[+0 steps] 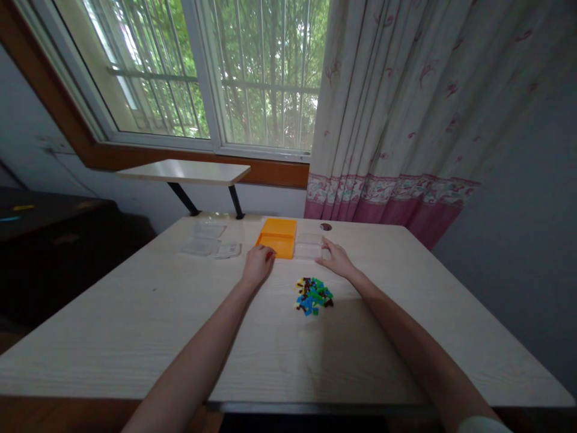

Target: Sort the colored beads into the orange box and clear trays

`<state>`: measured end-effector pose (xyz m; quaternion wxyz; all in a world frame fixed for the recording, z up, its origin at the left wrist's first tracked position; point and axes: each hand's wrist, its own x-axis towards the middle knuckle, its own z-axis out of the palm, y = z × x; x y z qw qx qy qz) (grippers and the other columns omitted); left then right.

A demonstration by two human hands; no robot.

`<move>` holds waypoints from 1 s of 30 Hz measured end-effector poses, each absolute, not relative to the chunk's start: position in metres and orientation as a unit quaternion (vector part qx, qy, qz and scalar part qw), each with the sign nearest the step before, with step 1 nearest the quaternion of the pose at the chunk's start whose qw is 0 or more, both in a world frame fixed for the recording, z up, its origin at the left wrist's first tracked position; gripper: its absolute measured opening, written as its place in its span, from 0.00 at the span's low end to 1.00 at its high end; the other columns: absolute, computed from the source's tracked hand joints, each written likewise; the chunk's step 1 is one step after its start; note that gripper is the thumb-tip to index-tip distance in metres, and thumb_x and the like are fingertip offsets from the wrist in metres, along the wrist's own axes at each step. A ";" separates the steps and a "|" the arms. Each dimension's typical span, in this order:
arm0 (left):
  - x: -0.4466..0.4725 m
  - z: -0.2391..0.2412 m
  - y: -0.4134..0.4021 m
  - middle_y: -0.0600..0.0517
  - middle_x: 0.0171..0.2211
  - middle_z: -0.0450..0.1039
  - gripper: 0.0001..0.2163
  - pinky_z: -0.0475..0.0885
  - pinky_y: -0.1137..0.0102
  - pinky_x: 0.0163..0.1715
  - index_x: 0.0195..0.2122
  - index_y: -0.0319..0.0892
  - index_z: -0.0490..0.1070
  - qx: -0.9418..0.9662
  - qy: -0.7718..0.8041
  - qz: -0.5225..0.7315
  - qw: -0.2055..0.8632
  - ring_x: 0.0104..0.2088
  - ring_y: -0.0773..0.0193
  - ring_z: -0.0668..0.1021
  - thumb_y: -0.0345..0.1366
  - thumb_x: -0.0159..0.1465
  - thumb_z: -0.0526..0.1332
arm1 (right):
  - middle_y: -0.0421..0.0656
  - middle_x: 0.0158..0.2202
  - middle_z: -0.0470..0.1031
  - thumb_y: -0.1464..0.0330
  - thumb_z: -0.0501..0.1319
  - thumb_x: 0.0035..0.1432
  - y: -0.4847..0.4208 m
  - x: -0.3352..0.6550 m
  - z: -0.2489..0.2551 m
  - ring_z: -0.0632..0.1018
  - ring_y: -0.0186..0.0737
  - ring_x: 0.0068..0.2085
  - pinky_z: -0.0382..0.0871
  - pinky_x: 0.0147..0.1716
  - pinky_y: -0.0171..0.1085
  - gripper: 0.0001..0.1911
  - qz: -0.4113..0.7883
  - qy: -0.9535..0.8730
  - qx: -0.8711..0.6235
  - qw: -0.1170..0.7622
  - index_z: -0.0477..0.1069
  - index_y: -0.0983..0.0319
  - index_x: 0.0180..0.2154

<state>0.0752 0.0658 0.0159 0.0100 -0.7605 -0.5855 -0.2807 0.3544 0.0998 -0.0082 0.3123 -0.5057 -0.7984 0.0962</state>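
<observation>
An orange plastic case (283, 245) lies opened out on the table, with its lid half to the back. At its front left corner my left hand (258, 264) is closed, fingers curled against the case. A bit of red shows by those fingertips, too small to name. Directly right of the orange case sits a clear plastic case (308, 249), also opened out. My right hand (338, 261) grips its right side, thumb at the front corner and forefinger farther back. Nearer to me, between my forearms, is a loose pile of small green, blue, brown and yellow plastic pieces (313, 294).
Several clear plastic containers (201, 245) lie at the back left of the pale wooden table (189, 325). A raised shelf (189, 171) on black supports stands behind them. There is a round dark spot (325, 227) near the back edge, close to the curtain (360, 198).
</observation>
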 end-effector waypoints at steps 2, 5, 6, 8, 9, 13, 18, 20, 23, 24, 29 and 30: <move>0.077 0.015 0.064 0.46 0.32 0.71 0.11 0.65 0.67 0.39 0.33 0.40 0.73 -0.755 -0.592 -0.282 0.006 0.36 0.59 0.72 0.34 0.56 0.52 | 0.44 0.43 0.70 0.57 0.62 0.45 0.099 0.354 -0.008 0.70 0.45 0.45 0.58 0.47 0.44 0.39 0.100 -0.797 -0.505 0.316 0.51 0.60 0.56; 0.083 0.017 0.060 0.46 0.34 0.70 0.12 0.63 0.64 0.42 0.35 0.40 0.73 -0.739 -0.604 -0.297 0.013 0.37 0.58 0.71 0.36 0.56 0.52 | 0.44 0.43 0.70 0.57 0.62 0.44 0.098 0.354 -0.007 0.70 0.45 0.45 0.58 0.47 0.44 0.40 0.113 -0.795 -0.503 0.320 0.51 0.60 0.57; 0.084 0.019 0.059 0.45 0.35 0.70 0.12 0.63 0.63 0.43 0.36 0.40 0.73 -0.733 -0.607 -0.307 0.022 0.38 0.57 0.71 0.37 0.56 0.52 | 0.45 0.43 0.70 0.57 0.62 0.44 0.097 0.354 -0.006 0.70 0.45 0.45 0.58 0.47 0.44 0.40 0.119 -0.795 -0.502 0.320 0.50 0.60 0.57; 0.083 0.028 0.057 0.45 0.37 0.69 0.13 0.61 0.62 0.44 0.37 0.40 0.72 -0.721 -0.609 -0.328 0.046 0.40 0.57 0.70 0.38 0.57 0.52 | 0.45 0.43 0.70 0.58 0.63 0.43 0.096 0.354 -0.005 0.70 0.45 0.46 0.58 0.47 0.44 0.41 0.128 -0.791 -0.503 0.323 0.50 0.60 0.57; 0.078 0.035 0.056 0.45 0.38 0.69 0.13 0.61 0.61 0.45 0.37 0.40 0.72 -0.713 -0.612 -0.337 0.059 0.40 0.56 0.69 0.38 0.58 0.52 | 0.45 0.44 0.70 0.58 0.63 0.42 0.096 0.354 -0.005 0.69 0.45 0.46 0.57 0.47 0.44 0.41 0.132 -0.788 -0.504 0.327 0.50 0.60 0.57; 0.025 0.061 0.058 0.46 0.38 0.68 0.12 0.61 0.58 0.44 0.36 0.43 0.71 -0.581 -0.710 -0.389 0.086 0.42 0.54 0.69 0.41 0.58 0.52 | 0.47 0.45 0.68 0.57 0.61 0.46 0.098 0.354 -0.007 0.69 0.43 0.47 0.59 0.47 0.44 0.39 0.143 -0.776 -0.504 0.350 0.50 0.61 0.56; -0.066 0.052 0.063 0.36 0.47 0.61 0.21 0.56 0.42 0.41 0.42 0.33 0.65 -0.352 -0.847 -0.396 0.033 0.49 0.35 0.62 0.44 0.52 0.57 | 0.47 0.45 0.67 0.57 0.58 0.50 0.101 0.355 -0.011 0.70 0.40 0.44 0.62 0.46 0.42 0.33 0.154 -0.764 -0.495 0.384 0.52 0.62 0.54; -0.086 0.038 0.066 0.33 0.48 0.59 0.27 0.54 0.39 0.40 0.40 0.30 0.63 -0.315 -0.865 -0.390 0.006 0.49 0.29 0.60 0.47 0.46 0.61 | 0.47 0.45 0.67 0.57 0.57 0.50 0.102 0.355 -0.012 0.70 0.39 0.43 0.63 0.45 0.42 0.32 0.161 -0.758 -0.495 0.393 0.52 0.61 0.54; -0.097 0.021 0.072 0.33 0.47 0.60 0.23 0.52 0.40 0.41 0.33 0.34 0.63 -0.282 -0.875 -0.393 -0.015 0.50 0.29 0.59 0.49 0.44 0.62 | 0.46 0.44 0.67 0.57 0.57 0.50 0.102 0.356 -0.013 0.70 0.39 0.42 0.63 0.44 0.42 0.31 0.169 -0.750 -0.497 0.403 0.52 0.61 0.54; -0.097 0.018 0.074 0.34 0.46 0.61 0.21 0.52 0.40 0.42 0.30 0.36 0.63 -0.279 -0.875 -0.396 -0.016 0.51 0.30 0.58 0.49 0.44 0.62 | 0.46 0.44 0.67 0.57 0.57 0.51 0.102 0.356 -0.013 0.70 0.39 0.41 0.64 0.44 0.42 0.31 0.171 -0.749 -0.496 0.405 0.52 0.60 0.54; -0.099 0.017 0.076 0.34 0.47 0.59 0.24 0.49 0.41 0.44 0.30 0.37 0.59 -0.272 -0.870 -0.409 -0.039 0.52 0.32 0.57 0.51 0.41 0.63 | 0.47 0.44 0.67 0.57 0.57 0.50 0.103 0.357 -0.014 0.70 0.39 0.41 0.64 0.43 0.43 0.31 0.180 -0.749 -0.485 0.415 0.52 0.60 0.54; -0.099 0.018 0.075 0.34 0.47 0.59 0.25 0.50 0.41 0.45 0.31 0.37 0.58 -0.264 -0.866 -0.422 -0.045 0.51 0.33 0.58 0.51 0.40 0.64 | 0.47 0.44 0.66 0.57 0.57 0.50 0.103 0.357 -0.014 0.70 0.40 0.41 0.64 0.43 0.44 0.32 0.183 -0.746 -0.485 0.419 0.51 0.60 0.54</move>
